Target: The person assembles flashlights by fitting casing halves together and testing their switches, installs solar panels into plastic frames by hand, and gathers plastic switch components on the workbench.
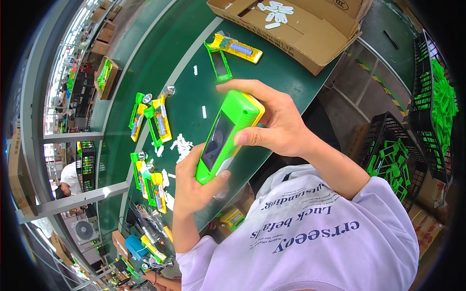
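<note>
Both my hands grip one green and yellow flashlight housing point(238, 114), tilted over the green table. A dark glossy panel point(217, 140) is set in its green face. My left hand point(194, 182) is closed round its lower end, thumb along the near edge. Over the upper end curls my right hand point(272, 114), its thumb pressed on the side and fingers behind. The housing hides some of the fingers. Beyond it lie an opened yellow half with a blue battery point(241, 49) and a green half point(221, 64).
Left on the table are opened flashlights point(162, 121) with silver reflectors and small white parts point(181, 147). A cardboard box point(306, 36) at the far edge holds white pieces. Black crates point(388, 160) of green parts stand right. Another person's arm point(165, 281) shows at lower left.
</note>
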Available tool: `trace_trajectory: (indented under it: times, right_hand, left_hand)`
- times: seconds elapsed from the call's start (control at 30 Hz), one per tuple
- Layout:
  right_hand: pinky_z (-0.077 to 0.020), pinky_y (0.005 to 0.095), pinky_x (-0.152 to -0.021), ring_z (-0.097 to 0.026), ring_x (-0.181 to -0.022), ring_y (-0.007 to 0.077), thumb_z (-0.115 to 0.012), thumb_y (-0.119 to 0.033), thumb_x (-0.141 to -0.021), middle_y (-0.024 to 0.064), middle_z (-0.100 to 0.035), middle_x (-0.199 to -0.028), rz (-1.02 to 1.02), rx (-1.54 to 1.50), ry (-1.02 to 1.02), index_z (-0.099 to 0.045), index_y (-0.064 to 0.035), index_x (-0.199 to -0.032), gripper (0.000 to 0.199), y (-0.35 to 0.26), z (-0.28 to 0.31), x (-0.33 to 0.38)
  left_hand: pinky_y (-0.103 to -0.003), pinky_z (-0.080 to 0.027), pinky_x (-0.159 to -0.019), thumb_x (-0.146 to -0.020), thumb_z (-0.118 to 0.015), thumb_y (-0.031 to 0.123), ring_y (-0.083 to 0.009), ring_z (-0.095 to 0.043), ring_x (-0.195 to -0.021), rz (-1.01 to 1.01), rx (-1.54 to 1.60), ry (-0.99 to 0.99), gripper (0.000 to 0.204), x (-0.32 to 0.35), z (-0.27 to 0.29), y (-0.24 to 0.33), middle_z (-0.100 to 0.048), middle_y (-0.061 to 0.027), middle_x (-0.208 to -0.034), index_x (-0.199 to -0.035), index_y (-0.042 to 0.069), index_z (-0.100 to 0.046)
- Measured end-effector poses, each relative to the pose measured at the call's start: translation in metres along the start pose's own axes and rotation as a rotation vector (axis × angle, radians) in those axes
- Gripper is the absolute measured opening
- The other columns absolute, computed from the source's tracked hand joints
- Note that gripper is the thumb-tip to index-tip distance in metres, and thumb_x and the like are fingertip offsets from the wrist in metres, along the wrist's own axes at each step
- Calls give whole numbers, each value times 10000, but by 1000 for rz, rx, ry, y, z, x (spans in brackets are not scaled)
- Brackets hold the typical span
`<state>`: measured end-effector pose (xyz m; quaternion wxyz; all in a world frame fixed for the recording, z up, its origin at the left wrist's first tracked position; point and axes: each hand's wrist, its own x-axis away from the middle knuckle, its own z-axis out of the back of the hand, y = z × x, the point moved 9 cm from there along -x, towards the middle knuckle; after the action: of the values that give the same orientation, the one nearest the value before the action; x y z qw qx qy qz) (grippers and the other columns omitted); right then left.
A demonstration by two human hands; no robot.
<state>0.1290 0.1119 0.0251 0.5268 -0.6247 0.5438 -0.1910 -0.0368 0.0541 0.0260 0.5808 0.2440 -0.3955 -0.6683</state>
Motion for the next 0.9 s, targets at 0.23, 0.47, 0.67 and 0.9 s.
trace_trajectory:
  times: [0.23, 0.47, 0.67, 0.9]
  right_hand:
    - [-542, 305, -855, -597, -971, 131, -821, -175, -798, 46, -572, -1071, -15, -68, 13, -505, -46, -1339, 640, 0, -1, 1]
    - [-562, 307, -791, -643, -881, 136, -662, -222, -936, 77, -640, -1002, -391, -145, 341, -481, 46, -1312, 495, 52, 6, 4]
    - [-545, 330, -850, -638, -973, 163, -622, -191, -961, 114, -629, -1151, -393, -148, 201, -479, 24, -1304, 430, 65, -7, 6]
    - [-478, 309, -941, -578, -1063, 133, -694, -91, -906, 64, -589, -1167, -219, -305, 132, -461, 1, -1315, 480, 55, -19, -1]
  left_hand:
    - [-301, -513, -726, -709, -764, 164, -181, -666, -788, -36, -42, -1, 520, 1, -1, 6, -690, -133, -915, -1163, -25, -595]
    - [-412, -526, -723, -751, -783, 177, -376, -667, -820, -222, -489, 321, 503, 5, 0, 12, -658, -203, -957, -1161, -24, -573]
    - [-367, -528, -662, -773, -763, 173, -295, -685, -731, -134, -271, 366, 471, 4, 5, -6, -675, -176, -874, -1152, -33, -574]
    - [-360, -538, -694, -749, -767, 130, -275, -697, -753, 90, 70, 219, 478, 14, -20, -38, -688, -167, -877, -1163, -12, -575]
